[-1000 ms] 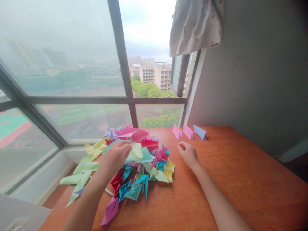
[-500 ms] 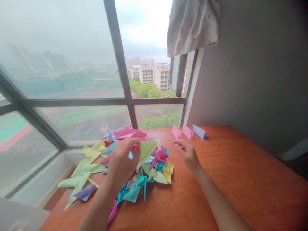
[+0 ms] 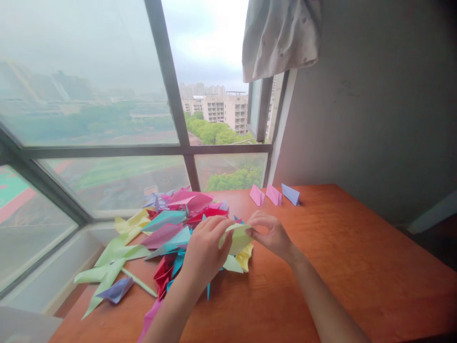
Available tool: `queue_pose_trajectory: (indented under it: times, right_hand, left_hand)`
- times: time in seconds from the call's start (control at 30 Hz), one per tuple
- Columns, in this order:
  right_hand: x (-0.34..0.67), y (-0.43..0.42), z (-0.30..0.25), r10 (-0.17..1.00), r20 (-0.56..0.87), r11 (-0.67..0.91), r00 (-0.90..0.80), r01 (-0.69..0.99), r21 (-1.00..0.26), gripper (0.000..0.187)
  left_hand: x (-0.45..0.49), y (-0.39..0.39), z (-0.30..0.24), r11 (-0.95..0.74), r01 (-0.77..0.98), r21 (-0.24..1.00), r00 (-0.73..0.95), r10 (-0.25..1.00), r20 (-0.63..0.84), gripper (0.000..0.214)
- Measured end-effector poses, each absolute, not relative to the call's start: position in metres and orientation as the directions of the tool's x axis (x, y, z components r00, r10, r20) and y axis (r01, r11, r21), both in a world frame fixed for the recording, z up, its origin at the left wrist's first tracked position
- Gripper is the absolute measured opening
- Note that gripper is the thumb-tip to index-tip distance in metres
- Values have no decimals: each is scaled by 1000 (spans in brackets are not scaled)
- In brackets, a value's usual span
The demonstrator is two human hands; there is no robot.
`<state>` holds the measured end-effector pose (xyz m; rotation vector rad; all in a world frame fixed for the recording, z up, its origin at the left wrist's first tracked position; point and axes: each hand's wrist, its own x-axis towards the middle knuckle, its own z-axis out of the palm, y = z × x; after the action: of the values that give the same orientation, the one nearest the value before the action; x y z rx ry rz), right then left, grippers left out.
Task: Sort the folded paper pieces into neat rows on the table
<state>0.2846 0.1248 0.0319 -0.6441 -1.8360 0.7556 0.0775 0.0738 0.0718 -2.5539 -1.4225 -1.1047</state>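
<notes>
A light green folded paper [image 3: 240, 240] is held up over the right side of a heap of coloured origami. My left hand [image 3: 207, 250] is closed on its left end, thumb in front. At its right tip, the thumb and fingers of my right hand [image 3: 273, 236] pinch the edge. Below and behind the hands lie a yellow folded piece [image 3: 245, 257], a dark red folded piece [image 3: 164, 274] and a pink paper shape [image 3: 191, 200]. My left forearm hides part of the heap.
A light green pinwheel [image 3: 111, 263] lies at the left with a purple paper boat [image 3: 117, 290]. Two pink folded pieces [image 3: 274, 195] and a blue-purple one [image 3: 291, 195] stand in a row at the back of the wooden table [image 3: 357, 267]. Behind is a window [image 3: 135, 152].
My left hand has brought the light green paper right and slightly down. My right hand has come left and now grips its right tip. The view has shifted slightly.
</notes>
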Motion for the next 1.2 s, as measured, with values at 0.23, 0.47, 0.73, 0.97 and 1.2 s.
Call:
queue_pose_trajectory:
  times: [0.23,0.47,0.73,0.97,1.2]
  right_hand:
    - [304,128,34,802,547,573,-239,52,-818,17]
    - [315,131,37,779,565,618,-271,181,-765,14]
    - [349,127,42,818,515,575,-256,382,-724,6]
    - [346,109,56,750,454,646,-482,386,-658,17]
    - [354,106,50,770,446,632,-457,446,-633,17]
  left_hand:
    - [62,71,62,-499,544,674,132,845,518,13]
    - [63,72,45,-273,192,943,-19,959,282,17]
    - [60,68,45,-230,91,969,-114,964,239,19]
    - [66,63,38,-324,273,906,82,946,314,13]
    - [71,61,38,-347,259,901,94,938,333,12]
